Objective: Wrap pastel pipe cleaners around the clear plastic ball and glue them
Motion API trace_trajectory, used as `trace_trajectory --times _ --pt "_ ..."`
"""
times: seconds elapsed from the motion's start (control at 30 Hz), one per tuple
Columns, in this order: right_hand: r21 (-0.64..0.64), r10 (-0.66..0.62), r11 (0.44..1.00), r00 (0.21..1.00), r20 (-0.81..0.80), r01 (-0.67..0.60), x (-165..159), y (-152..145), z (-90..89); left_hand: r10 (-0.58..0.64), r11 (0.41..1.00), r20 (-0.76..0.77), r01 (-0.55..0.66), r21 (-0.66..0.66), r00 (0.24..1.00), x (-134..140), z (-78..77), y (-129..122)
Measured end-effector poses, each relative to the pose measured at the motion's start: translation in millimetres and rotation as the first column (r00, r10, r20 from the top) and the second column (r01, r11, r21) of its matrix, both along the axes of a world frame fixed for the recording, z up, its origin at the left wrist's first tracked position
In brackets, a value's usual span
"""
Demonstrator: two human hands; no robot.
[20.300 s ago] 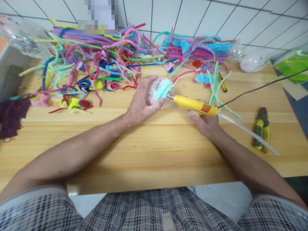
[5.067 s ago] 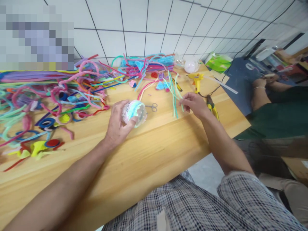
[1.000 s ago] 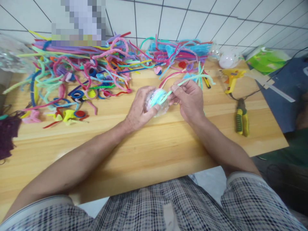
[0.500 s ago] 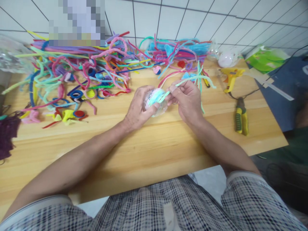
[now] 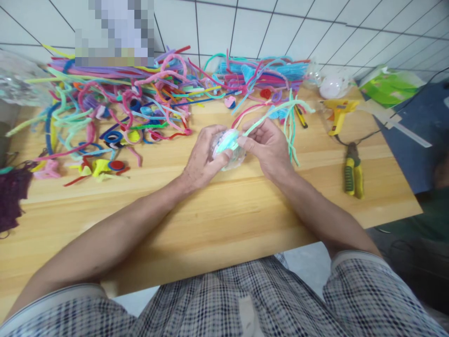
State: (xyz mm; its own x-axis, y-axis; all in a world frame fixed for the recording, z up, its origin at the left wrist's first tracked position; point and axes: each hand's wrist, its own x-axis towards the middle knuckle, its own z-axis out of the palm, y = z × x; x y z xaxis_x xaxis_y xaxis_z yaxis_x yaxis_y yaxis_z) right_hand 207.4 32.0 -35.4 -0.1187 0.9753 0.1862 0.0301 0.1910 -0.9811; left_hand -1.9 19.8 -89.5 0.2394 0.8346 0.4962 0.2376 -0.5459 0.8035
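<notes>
My left hand (image 5: 206,157) is closed around a clear plastic ball (image 5: 238,159), its thumb lying across the front. Bands of pastel pipe cleaner in pink, blue and mint cover part of the ball. A mint green pipe cleaner (image 5: 275,111) runs from the ball up to the right, its free end curving downward. The fingers of my right hand (image 5: 268,145) pinch this pipe cleaner close to the ball's surface. Beyond that hand more mint pipe cleaners (image 5: 291,135) lie on the wooden table (image 5: 210,224).
Tangled coloured pipe cleaners (image 5: 133,103) spread over the back left, with blue bundles (image 5: 266,70) behind. To the right lie a yellow glue gun (image 5: 338,112), pliers (image 5: 353,175) and a cutter knife (image 5: 300,117). Clear balls (image 5: 333,84) and a green packet (image 5: 391,86) stand at the back right.
My right hand has shifted slightly left, bringing its pinch nearer the ball. The mint pipe cleaner now lies closer against the ball. My left hand keeps its hold.
</notes>
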Motion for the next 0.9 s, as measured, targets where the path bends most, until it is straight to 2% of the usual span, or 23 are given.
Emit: trace_trajectory --times 0.17,0.23,0.37,0.43,0.67,0.9 --pt "-0.020 0.176 0.984 0.980 0.090 -0.175 6.0 -0.3 5.9 -0.002 1.000 0.034 0.003 -0.008 0.999 0.5 -1.7 0.9" --pt "0.018 0.212 0.976 0.967 0.139 -0.216 8.6 2.0 7.5 -0.002 1.000 0.041 0.002 -0.006 0.999 0.6 -3.2 1.4" --pt "0.160 0.139 0.970 0.956 0.260 -0.184 10.3 5.6 8.8 -0.011 1.000 0.033 0.011 0.010 0.999 -0.1 -3.4 2.0" --pt "0.182 0.103 0.970 0.949 0.297 -0.162 9.9 5.4 8.8 -0.019 1.000 0.021 0.019 0.006 1.000 -0.7 -1.9 1.8" --pt "0.094 0.103 0.987 0.955 0.279 -0.133 8.6 3.1 6.3 -0.040 0.998 -0.016 0.041 0.039 0.999 -1.4 0.1 0.4" --pt "0.018 0.138 0.989 0.951 0.277 -0.149 8.1 3.7 10.2 -0.071 0.997 -0.009 0.071 0.005 0.997 -4.5 4.7 -1.2"
